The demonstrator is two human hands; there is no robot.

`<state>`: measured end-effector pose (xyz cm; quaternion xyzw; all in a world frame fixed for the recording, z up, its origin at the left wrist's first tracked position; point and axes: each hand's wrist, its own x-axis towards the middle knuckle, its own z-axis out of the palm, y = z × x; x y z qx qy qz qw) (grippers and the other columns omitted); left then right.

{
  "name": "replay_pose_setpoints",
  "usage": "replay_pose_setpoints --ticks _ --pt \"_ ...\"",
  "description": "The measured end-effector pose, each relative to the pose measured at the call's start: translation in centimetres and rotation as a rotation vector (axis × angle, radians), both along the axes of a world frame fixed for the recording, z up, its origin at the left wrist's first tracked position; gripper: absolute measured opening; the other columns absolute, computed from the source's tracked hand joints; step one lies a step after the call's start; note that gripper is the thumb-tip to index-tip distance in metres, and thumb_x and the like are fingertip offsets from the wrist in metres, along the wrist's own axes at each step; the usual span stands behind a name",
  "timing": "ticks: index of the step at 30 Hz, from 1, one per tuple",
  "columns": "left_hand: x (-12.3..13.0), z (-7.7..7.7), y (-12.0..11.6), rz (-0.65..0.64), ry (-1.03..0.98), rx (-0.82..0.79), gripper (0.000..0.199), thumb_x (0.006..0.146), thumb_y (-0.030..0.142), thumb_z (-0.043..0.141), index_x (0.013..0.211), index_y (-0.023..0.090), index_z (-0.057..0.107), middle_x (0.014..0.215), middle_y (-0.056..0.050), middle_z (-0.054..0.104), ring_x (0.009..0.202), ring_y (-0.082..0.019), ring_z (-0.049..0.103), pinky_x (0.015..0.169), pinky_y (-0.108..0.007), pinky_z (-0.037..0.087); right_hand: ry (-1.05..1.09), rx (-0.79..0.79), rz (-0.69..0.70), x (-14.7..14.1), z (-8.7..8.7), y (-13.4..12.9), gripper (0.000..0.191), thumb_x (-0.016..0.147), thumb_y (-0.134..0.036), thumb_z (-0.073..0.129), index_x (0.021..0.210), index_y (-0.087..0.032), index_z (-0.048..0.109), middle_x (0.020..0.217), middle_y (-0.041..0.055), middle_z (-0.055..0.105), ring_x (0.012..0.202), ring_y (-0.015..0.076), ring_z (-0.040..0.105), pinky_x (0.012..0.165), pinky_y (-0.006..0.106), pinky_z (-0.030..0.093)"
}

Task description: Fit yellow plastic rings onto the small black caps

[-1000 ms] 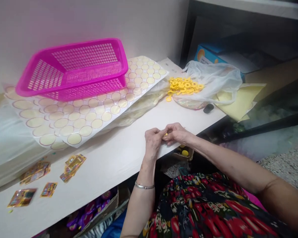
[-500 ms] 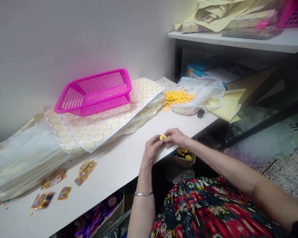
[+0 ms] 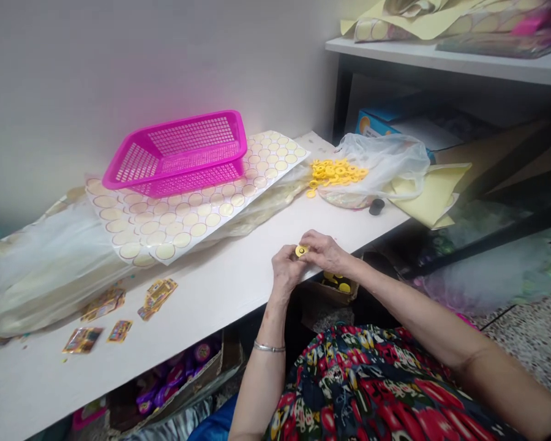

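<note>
A small round yellow piece [image 3: 302, 250] with a dark centre is pinched between both hands, just over the front edge of the white table [image 3: 239, 282]. My left hand [image 3: 285, 267] grips it from the left with closed fingers. From the right, my right hand [image 3: 325, 252] holds the same piece with fingertips pressed together. Farther back lies a pile of yellow ring-shaped pieces [image 3: 337, 173] beside a clear plastic bag [image 3: 386, 160]. A small black cylinder [image 3: 376, 207] rests near the table's right edge.
A pink basket [image 3: 179, 156] sits on sheets of round stickers [image 3: 202, 214] along the wall. Small shiny packets [image 3: 158, 297] lie at the left. Below the edge are a box of yellow and black pieces [image 3: 337, 288] and a box of purple items [image 3: 174, 380]. A shelf [image 3: 408, 58] stands at the right.
The view has shifted a little. The yellow piece now shows a dark round centre, where a dark notch showed before; both hands still hold it.
</note>
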<state>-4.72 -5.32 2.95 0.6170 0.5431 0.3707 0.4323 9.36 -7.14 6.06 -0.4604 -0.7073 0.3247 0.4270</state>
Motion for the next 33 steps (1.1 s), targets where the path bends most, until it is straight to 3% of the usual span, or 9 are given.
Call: replay_pose_setpoints --ticks 4,13,21,27,33 --pt "0.2 -0.2 -0.1 0.029 0.038 -0.005 0.027 0.056 0.031 0.066 0.077 0.013 0.066 0.056 0.005 0.049 0.051 -0.006 0.036 0.048 -0.019 0.029 0.075 -0.046 -0.060 0.0 -0.3 0.0 0.008 0.071 -0.017 0.061 0.079 -0.017 0.059 0.082 0.0002 0.051 0.063 0.0089 0.046 0.059 0.023 0.039" --pt "0.3 -1.3 -0.4 0.081 0.065 0.101 0.023 0.056 0.035 0.068 0.069 0.016 0.063 0.054 0.005 0.046 0.051 -0.007 0.036 0.049 -0.020 0.029 0.034 -0.030 0.065 1.0 -1.2 0.8 0.018 0.072 -0.025 0.063 0.088 -0.017 0.063 0.087 0.0028 0.054 0.067 0.0104 0.050 0.062 0.024 0.042" --pt "0.5 -1.4 -0.8 0.079 0.080 0.109 0.022 0.059 0.034 0.066 0.074 0.018 0.063 0.060 0.004 0.050 0.056 -0.009 0.041 0.055 -0.021 0.032 -0.132 0.057 0.213 1.4 -0.8 1.0 0.028 0.079 -0.026 0.057 0.106 -0.019 0.058 0.107 0.0083 0.052 0.097 0.0176 0.052 0.085 0.032 0.043" --pt "0.5 -1.3 -0.7 0.070 0.091 0.115 0.017 0.059 0.030 0.065 0.070 0.018 0.061 0.055 0.005 0.046 0.053 -0.009 0.038 0.053 -0.021 0.029 -0.029 0.063 0.120 1.3 -1.0 1.1 0.020 0.075 -0.029 0.062 0.091 -0.017 0.059 0.104 0.0089 0.053 0.096 0.0183 0.052 0.083 0.033 0.043" --pt "0.6 -0.9 -0.8 0.085 0.050 0.088 0.019 0.057 0.032 0.068 0.069 0.018 0.061 0.053 0.004 0.045 0.052 -0.008 0.036 0.052 -0.021 0.029 0.261 -0.180 -0.029 1.6 -1.4 0.2 0.020 0.070 -0.037 0.066 0.076 -0.019 0.061 0.091 0.0047 0.057 0.086 0.0173 0.055 0.075 0.030 0.045"
